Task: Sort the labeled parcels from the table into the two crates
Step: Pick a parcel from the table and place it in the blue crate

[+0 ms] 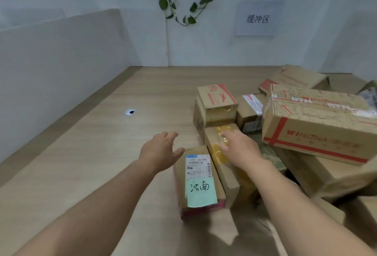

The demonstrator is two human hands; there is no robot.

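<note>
- Our left hand (161, 149), fingers loosely spread, beside the parcel (199, 166); our right hand (238, 149), fingers straight, over the yellow-taped box (217, 133);
- WINONA box (318, 125) crowds our right; green note (201, 193) reads 济南

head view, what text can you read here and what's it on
"缓冲区": white sign on the wall.
"济南": handwritten on the green note on the nearest parcel.
"WINONA": red print on the big carton.
Shipping label on the nearest parcel: too blurred to read.
</note>
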